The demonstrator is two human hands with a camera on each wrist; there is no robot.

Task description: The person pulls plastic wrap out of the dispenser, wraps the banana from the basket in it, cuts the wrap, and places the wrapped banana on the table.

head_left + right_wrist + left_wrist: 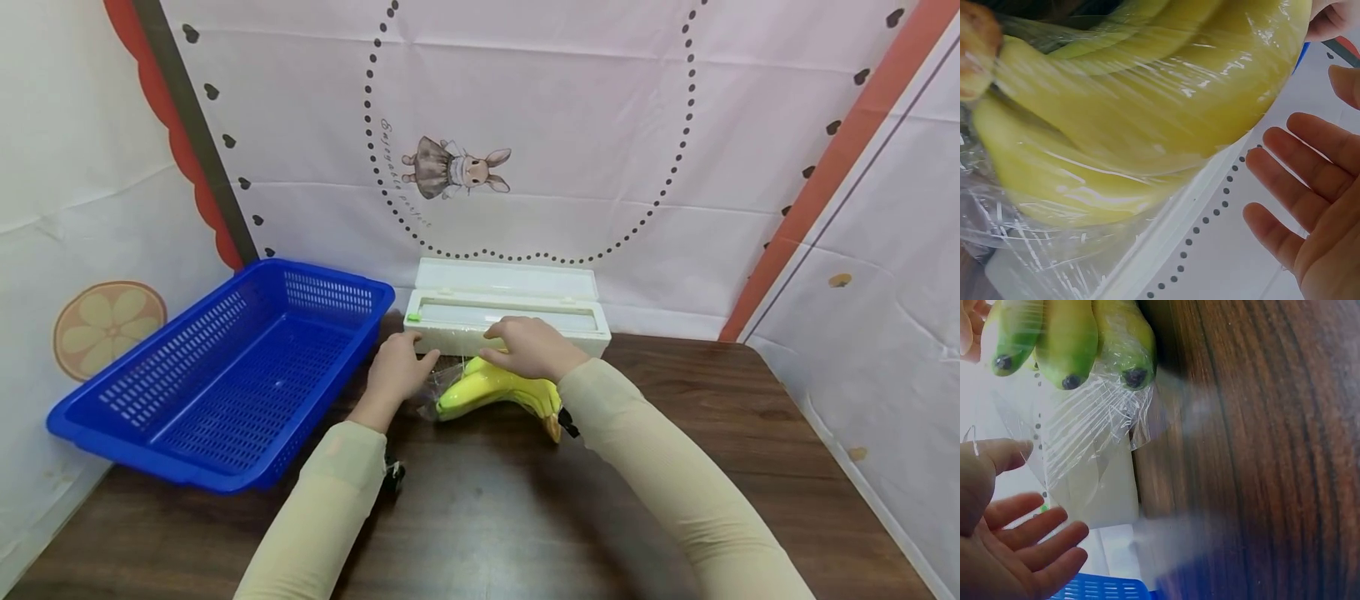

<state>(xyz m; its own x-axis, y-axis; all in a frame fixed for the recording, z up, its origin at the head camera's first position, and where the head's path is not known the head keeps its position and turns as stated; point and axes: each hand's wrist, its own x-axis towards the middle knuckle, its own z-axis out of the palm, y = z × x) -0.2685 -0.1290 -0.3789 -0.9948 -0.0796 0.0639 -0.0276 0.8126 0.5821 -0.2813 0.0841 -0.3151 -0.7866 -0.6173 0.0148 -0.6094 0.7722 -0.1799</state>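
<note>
Bananas in clear film are lying on the brown table just before the white box, where I'm watching the left hand and right hand hanging with parted fingers, so drawing the film smooth is probably mattering most.

Behind a dark wood-grain table, a pale, creased fabric wall printed with a sideways rabbit in a skirt, a dotted outline and small dark hearts. Behind the table, toward its left end, a red scalloped border alongside an olive stripe; toward its right end, a slanting orange-red band. Left of the table, a whitish side wall bearing a citrus-slice print; right of it, another pale wall with small tan motifs. Across the table's near half, a soft sheen of light.
</note>
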